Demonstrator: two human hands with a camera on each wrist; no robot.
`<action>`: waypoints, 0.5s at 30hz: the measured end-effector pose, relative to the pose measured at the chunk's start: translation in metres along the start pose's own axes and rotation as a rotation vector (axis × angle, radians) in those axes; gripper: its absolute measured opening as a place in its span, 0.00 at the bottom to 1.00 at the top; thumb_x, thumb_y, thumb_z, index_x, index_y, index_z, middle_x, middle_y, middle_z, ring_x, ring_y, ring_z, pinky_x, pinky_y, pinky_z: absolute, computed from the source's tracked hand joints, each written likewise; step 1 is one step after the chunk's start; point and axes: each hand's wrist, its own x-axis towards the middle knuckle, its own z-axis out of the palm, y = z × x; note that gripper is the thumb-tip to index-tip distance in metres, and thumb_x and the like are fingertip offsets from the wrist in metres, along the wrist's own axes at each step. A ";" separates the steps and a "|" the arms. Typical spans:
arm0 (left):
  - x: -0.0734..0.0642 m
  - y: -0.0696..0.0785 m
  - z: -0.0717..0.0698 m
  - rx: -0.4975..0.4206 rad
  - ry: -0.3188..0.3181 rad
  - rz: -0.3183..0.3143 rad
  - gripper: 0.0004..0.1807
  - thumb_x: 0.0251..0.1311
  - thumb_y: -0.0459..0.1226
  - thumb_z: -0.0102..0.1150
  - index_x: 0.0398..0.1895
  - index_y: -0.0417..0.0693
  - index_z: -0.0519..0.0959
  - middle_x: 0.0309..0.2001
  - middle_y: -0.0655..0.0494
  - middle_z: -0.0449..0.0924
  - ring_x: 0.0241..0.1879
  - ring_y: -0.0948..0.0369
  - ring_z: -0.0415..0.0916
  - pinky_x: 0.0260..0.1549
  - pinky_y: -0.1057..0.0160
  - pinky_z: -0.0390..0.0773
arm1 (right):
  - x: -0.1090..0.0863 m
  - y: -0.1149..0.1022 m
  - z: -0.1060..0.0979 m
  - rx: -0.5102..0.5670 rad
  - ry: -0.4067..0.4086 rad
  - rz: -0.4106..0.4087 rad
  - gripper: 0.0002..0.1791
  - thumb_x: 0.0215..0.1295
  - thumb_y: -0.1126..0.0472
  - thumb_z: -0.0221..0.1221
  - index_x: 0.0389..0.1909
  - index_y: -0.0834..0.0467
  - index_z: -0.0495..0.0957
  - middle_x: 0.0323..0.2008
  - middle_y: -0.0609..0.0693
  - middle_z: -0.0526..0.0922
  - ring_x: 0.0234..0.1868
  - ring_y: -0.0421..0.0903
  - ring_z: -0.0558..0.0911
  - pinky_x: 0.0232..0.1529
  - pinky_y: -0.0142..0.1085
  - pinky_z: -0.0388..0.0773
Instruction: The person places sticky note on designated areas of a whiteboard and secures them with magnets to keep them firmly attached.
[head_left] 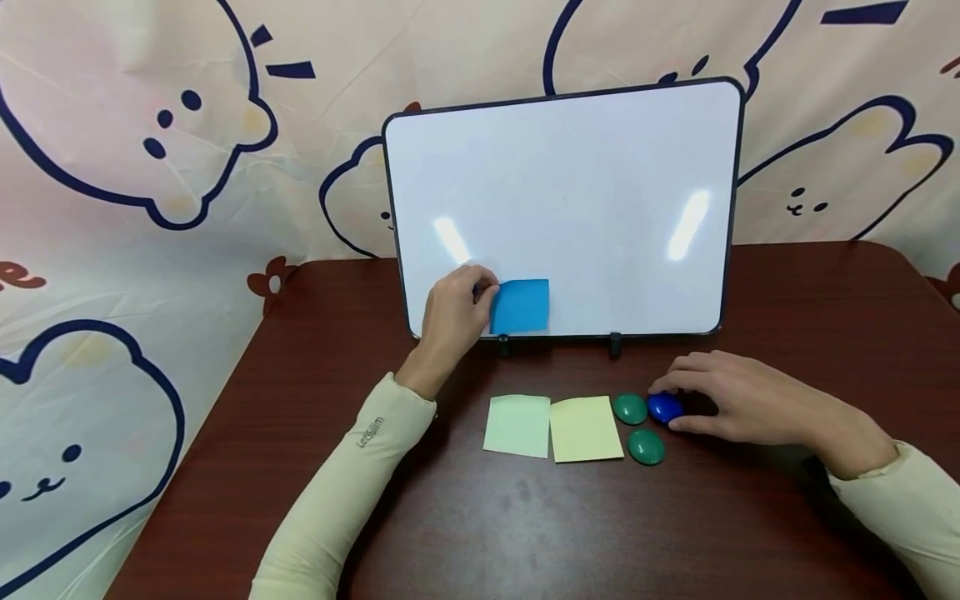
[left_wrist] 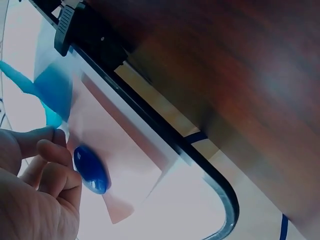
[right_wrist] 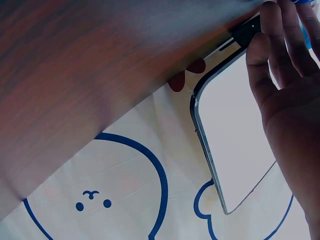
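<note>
At the lower left of a whiteboard (head_left: 585,183), my left hand (head_left: 456,308) pinches the left edge of a blue sticky note (head_left: 522,306) lying against the board. The left wrist view shows a pink sticky note (left_wrist: 117,155) on the board beside the fingers, with a round blue magnet (left_wrist: 91,170) on it; in the head view my hand hides both. On the table, my right hand (head_left: 738,400) holds another blue magnet (head_left: 664,408) between thumb and fingers. Two green magnets (head_left: 630,409) sit just left of it.
A pale green sticky note (head_left: 517,426) and a yellow one (head_left: 587,429) lie side by side on the brown table (head_left: 480,533). Small black feet (head_left: 615,345) support the whiteboard's lower edge. A cartoon-printed cloth (head_left: 330,100) hangs behind.
</note>
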 end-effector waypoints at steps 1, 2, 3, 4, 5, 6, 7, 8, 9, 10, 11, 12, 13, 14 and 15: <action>0.000 0.000 0.000 0.005 0.003 -0.002 0.06 0.65 0.35 0.63 0.41 0.41 0.84 0.39 0.47 0.85 0.37 0.55 0.82 0.42 0.58 0.85 | 0.000 0.000 0.000 -0.001 0.001 0.000 0.21 0.60 0.41 0.67 0.54 0.37 0.80 0.45 0.29 0.77 0.44 0.31 0.74 0.46 0.39 0.80; 0.001 0.000 0.000 0.010 0.005 -0.003 0.06 0.65 0.35 0.63 0.41 0.41 0.84 0.39 0.47 0.85 0.37 0.55 0.83 0.42 0.58 0.85 | 0.000 0.000 0.000 -0.001 0.001 0.002 0.21 0.60 0.41 0.67 0.54 0.37 0.80 0.45 0.29 0.77 0.44 0.31 0.74 0.47 0.40 0.80; 0.001 0.001 0.000 0.016 0.008 -0.007 0.06 0.65 0.35 0.63 0.41 0.41 0.84 0.39 0.47 0.86 0.37 0.55 0.83 0.42 0.58 0.85 | 0.001 -0.001 0.000 -0.001 0.001 0.002 0.21 0.60 0.41 0.67 0.54 0.37 0.80 0.45 0.29 0.77 0.44 0.31 0.74 0.47 0.40 0.80; 0.001 0.001 0.000 0.022 0.009 -0.010 0.06 0.65 0.35 0.63 0.41 0.41 0.84 0.39 0.48 0.86 0.37 0.55 0.83 0.42 0.58 0.85 | 0.001 -0.001 0.000 -0.002 0.001 0.003 0.21 0.60 0.41 0.67 0.54 0.37 0.80 0.45 0.29 0.77 0.44 0.31 0.74 0.47 0.40 0.80; 0.001 0.001 0.000 0.028 0.010 -0.013 0.06 0.65 0.35 0.63 0.40 0.42 0.85 0.38 0.48 0.86 0.38 0.55 0.84 0.42 0.58 0.85 | 0.001 -0.001 0.000 -0.003 0.002 0.004 0.21 0.60 0.42 0.67 0.54 0.37 0.80 0.44 0.29 0.77 0.44 0.31 0.74 0.47 0.40 0.80; 0.002 0.001 0.000 0.033 0.011 -0.017 0.06 0.65 0.35 0.63 0.40 0.42 0.85 0.38 0.48 0.86 0.38 0.56 0.84 0.42 0.58 0.85 | 0.001 -0.001 0.000 -0.005 0.002 0.005 0.21 0.60 0.42 0.68 0.54 0.37 0.80 0.44 0.29 0.77 0.44 0.31 0.74 0.46 0.39 0.80; 0.002 0.001 0.000 0.038 0.013 -0.019 0.06 0.65 0.35 0.63 0.40 0.42 0.85 0.38 0.48 0.86 0.38 0.56 0.84 0.42 0.58 0.85 | 0.001 -0.001 0.000 -0.006 0.003 0.005 0.21 0.59 0.42 0.68 0.54 0.37 0.80 0.44 0.29 0.77 0.44 0.31 0.74 0.46 0.39 0.80; 0.002 0.001 0.000 0.041 0.015 -0.021 0.06 0.65 0.35 0.63 0.40 0.42 0.85 0.38 0.48 0.86 0.38 0.56 0.84 0.42 0.58 0.85 | 0.001 -0.001 0.000 -0.006 0.005 0.005 0.21 0.59 0.42 0.68 0.54 0.37 0.80 0.44 0.29 0.77 0.44 0.31 0.74 0.46 0.39 0.80; 0.003 0.001 0.000 0.045 0.016 -0.023 0.06 0.65 0.36 0.63 0.40 0.42 0.85 0.38 0.48 0.87 0.38 0.56 0.84 0.42 0.58 0.85 | 0.001 -0.001 0.000 -0.007 0.006 0.006 0.21 0.59 0.43 0.69 0.54 0.37 0.80 0.44 0.29 0.77 0.44 0.31 0.74 0.46 0.39 0.80; 0.003 0.001 0.000 0.048 0.017 -0.024 0.06 0.65 0.36 0.63 0.40 0.42 0.85 0.38 0.48 0.87 0.38 0.56 0.85 0.42 0.58 0.85 | 0.001 -0.001 0.001 -0.008 0.008 0.006 0.21 0.58 0.43 0.69 0.54 0.37 0.80 0.44 0.29 0.77 0.44 0.31 0.74 0.46 0.39 0.80; 0.003 0.000 0.000 0.048 0.018 -0.024 0.06 0.65 0.36 0.63 0.40 0.43 0.85 0.38 0.48 0.87 0.38 0.56 0.85 0.43 0.58 0.85 | 0.001 -0.001 0.001 -0.007 0.009 0.006 0.22 0.58 0.43 0.69 0.54 0.37 0.80 0.44 0.29 0.77 0.44 0.31 0.74 0.46 0.39 0.80; 0.003 0.000 0.000 0.049 0.020 -0.024 0.06 0.65 0.36 0.63 0.40 0.42 0.86 0.38 0.48 0.87 0.38 0.56 0.85 0.43 0.58 0.85 | 0.001 -0.001 0.001 -0.007 0.010 0.006 0.22 0.58 0.43 0.69 0.54 0.37 0.80 0.44 0.29 0.77 0.44 0.31 0.74 0.46 0.39 0.80; 0.003 0.000 0.001 0.049 0.021 -0.023 0.06 0.65 0.35 0.63 0.40 0.42 0.86 0.38 0.48 0.87 0.38 0.56 0.85 0.43 0.58 0.85 | 0.001 -0.001 0.001 -0.006 0.011 0.006 0.22 0.58 0.44 0.70 0.54 0.37 0.80 0.44 0.29 0.77 0.44 0.31 0.74 0.46 0.39 0.80; 0.003 0.000 0.001 0.050 0.022 -0.022 0.06 0.65 0.35 0.63 0.40 0.42 0.86 0.38 0.48 0.87 0.38 0.55 0.85 0.43 0.58 0.85 | 0.001 -0.001 0.001 -0.005 0.010 0.007 0.22 0.58 0.44 0.70 0.54 0.37 0.80 0.44 0.29 0.77 0.44 0.31 0.74 0.46 0.39 0.80; 0.004 0.000 0.001 0.049 0.022 -0.020 0.06 0.65 0.35 0.63 0.40 0.42 0.86 0.38 0.48 0.87 0.38 0.55 0.85 0.43 0.58 0.85 | 0.001 -0.001 0.001 -0.005 0.010 0.008 0.22 0.58 0.44 0.70 0.54 0.38 0.80 0.44 0.29 0.77 0.44 0.31 0.74 0.46 0.39 0.80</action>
